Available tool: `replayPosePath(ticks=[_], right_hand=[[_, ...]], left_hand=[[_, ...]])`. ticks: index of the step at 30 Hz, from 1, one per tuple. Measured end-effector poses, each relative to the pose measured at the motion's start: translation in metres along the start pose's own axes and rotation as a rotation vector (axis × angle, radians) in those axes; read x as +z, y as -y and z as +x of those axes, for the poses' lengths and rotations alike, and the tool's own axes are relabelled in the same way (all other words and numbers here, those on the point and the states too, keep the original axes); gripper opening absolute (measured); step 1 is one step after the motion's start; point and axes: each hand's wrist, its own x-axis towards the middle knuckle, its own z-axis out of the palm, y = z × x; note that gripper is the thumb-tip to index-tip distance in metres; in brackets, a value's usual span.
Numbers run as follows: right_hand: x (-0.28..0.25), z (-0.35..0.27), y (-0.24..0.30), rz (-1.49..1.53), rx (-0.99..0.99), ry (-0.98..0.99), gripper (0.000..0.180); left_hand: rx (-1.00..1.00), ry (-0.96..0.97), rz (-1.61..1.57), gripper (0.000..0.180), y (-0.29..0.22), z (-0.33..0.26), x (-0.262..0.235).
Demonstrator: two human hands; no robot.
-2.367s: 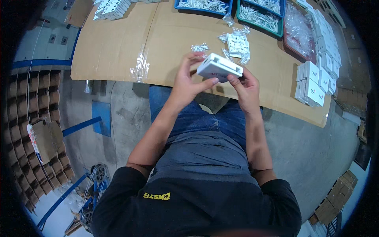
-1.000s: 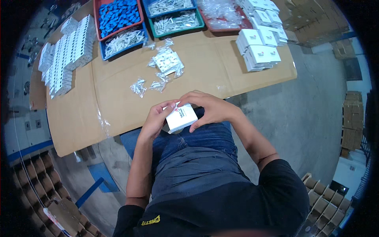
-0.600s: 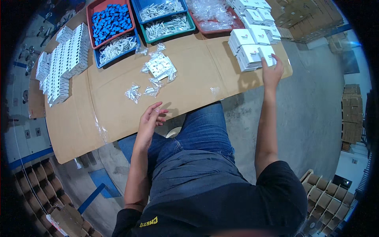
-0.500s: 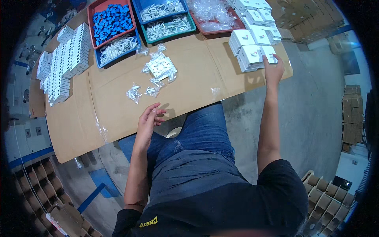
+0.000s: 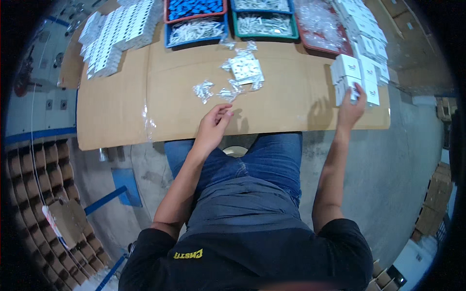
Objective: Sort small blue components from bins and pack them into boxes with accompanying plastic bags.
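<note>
My right hand (image 5: 352, 109) is at the near end of the stacked white boxes on the right, its thumb and fingers closed on a small white box (image 5: 353, 83) at the front. That box still sits among its neighbours. My left hand (image 5: 213, 123) hovers by the table's near edge, fingers loosely bent and apart, with nothing in it. Just beyond it lie small clear bags of white parts (image 5: 203, 90). A square white plate with holes (image 5: 246, 69) rests farther off, with more clear bags around it.
Brown cardboard covers the table (image 5: 170, 92). At the back stand a red tray of blue pieces (image 5: 169, 20), a blue tray of white parts (image 5: 168, 42), a green tray (image 5: 267, 37) and a red tray of clear bags (image 5: 324, 49). White boxes (image 5: 116, 43) are stacked at left.
My view has turned, so the table appears level and shifted. My right hand has moved from the right front box to the one left of it. The left hand remains empty.
</note>
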Motion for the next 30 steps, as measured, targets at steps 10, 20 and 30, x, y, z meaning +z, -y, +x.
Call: replayPosePath(ticks=[10,20,30], right_hand=[[0.156,-0.073,0.121,0.012,0.054,0.759,0.026],[0.182,-0.071,0.126,0.033,0.132,0.799,0.021],[0.182,-0.048,0.080,0.616,0.614,0.795,0.026]], left_hand=[[0.157,-0.399,0.585,0.035,-0.038,0.112,0.011],[0.300,-0.548,0.610,0.027,-0.009,0.151,0.014],[0.212,-0.440,-0.636,0.024,-0.024,0.122,-0.041]])
